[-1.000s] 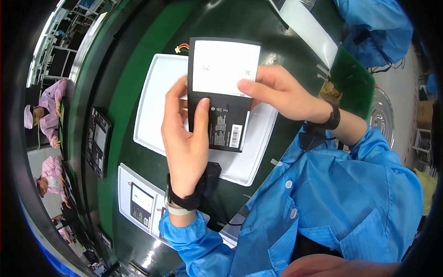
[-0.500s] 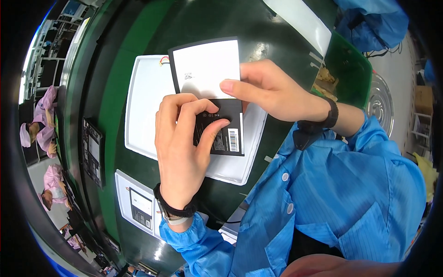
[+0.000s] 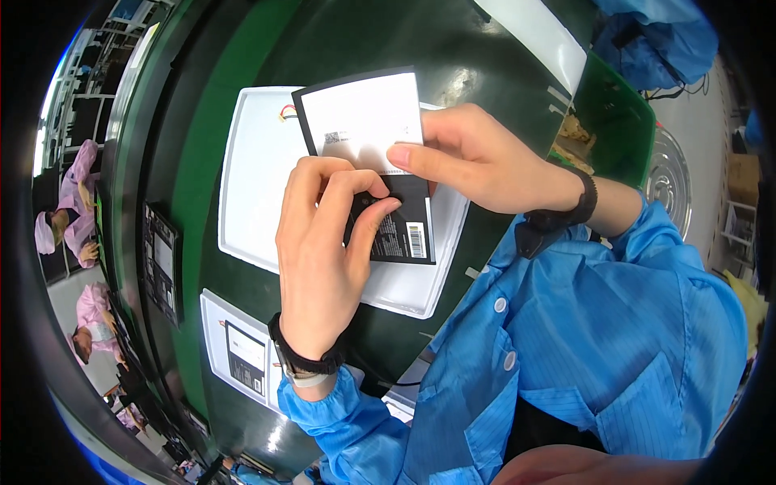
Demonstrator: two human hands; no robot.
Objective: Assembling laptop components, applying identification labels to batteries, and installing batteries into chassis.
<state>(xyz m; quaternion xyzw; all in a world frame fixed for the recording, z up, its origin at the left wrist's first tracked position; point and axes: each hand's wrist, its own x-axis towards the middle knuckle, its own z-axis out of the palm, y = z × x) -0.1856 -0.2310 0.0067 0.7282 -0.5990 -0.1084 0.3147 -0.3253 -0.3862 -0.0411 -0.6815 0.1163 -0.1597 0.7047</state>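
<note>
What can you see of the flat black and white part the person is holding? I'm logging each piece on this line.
The flat part is a thin rectangular slab, black-edged, with a large white sheet over its upper portion and a black lower portion bearing a small barcode label. Short red and yellow wires stick out at its upper left corner. It is held tilted over a white tray on the green table. The left hand presses fingertips on its black lower part; the right hand pinches its right edge.

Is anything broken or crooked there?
Nothing looks broken. The flat black pack with its white label sits tilted over the white tray only because the left hand and right hand hold it. Red and yellow wires stick out at its corner.
</note>
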